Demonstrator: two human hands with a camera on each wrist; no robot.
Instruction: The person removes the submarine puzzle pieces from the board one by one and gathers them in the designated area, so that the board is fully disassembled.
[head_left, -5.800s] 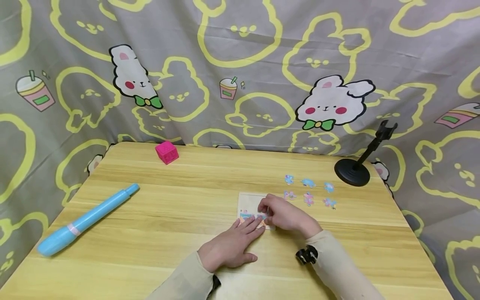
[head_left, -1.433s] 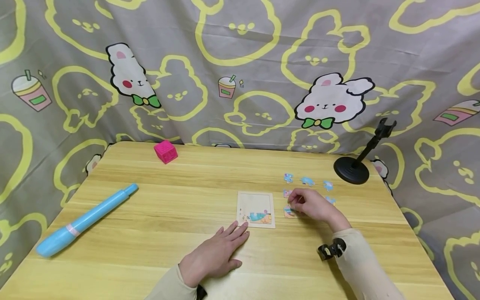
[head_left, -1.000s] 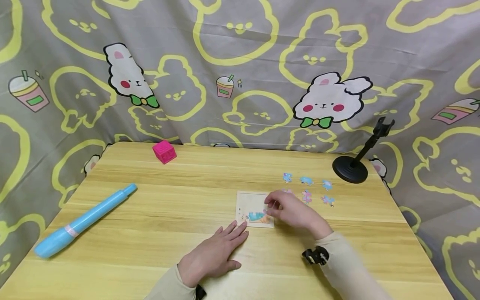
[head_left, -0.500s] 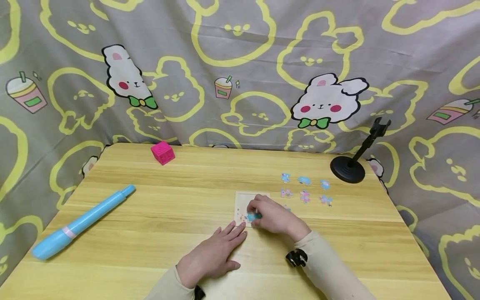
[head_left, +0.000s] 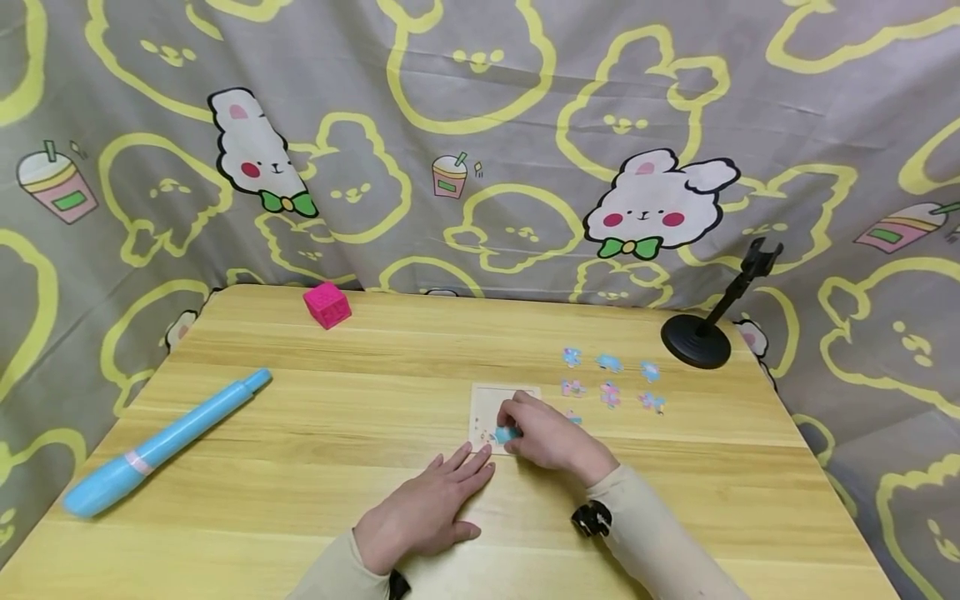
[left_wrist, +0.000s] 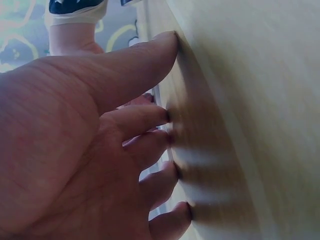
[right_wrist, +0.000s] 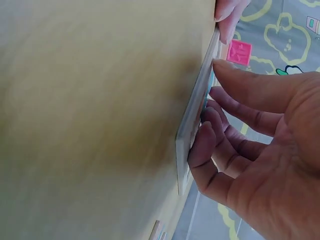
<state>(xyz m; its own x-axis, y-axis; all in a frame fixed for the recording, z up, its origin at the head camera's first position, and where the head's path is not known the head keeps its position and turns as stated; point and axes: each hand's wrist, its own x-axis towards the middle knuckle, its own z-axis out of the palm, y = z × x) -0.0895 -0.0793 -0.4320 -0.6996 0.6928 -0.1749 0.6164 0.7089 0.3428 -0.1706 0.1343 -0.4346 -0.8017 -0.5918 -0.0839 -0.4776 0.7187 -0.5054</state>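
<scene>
A pale puzzle board [head_left: 482, 404] lies on the wooden table in the head view, with a blue puzzle piece [head_left: 505, 434] showing in its lower part. My right hand [head_left: 551, 433] arches over the board's right side, thumb and curled fingertips at that piece. From the right wrist, the thumb [right_wrist: 250, 87] and fingers meet the board's face, with a bit of blue between them; how firm the pinch is, I cannot tell. My left hand [head_left: 423, 510] rests palm down with straight, spread fingers, its fingertips at the board's lower left edge. The right hand hides much of the board.
Several loose puzzle pieces [head_left: 610, 362] lie in rows right of the board; one lower piece [head_left: 573, 416] is partly behind the right hand. A black stand [head_left: 697, 340] is at back right, a pink cube [head_left: 327, 305] at back left, a long blue pen-shaped object [head_left: 168, 446] at left.
My right hand moved from the loose pieces left onto the board and stays there. A piece now lies below the two rows at right. The left hand slid from the board to its lower edge.
</scene>
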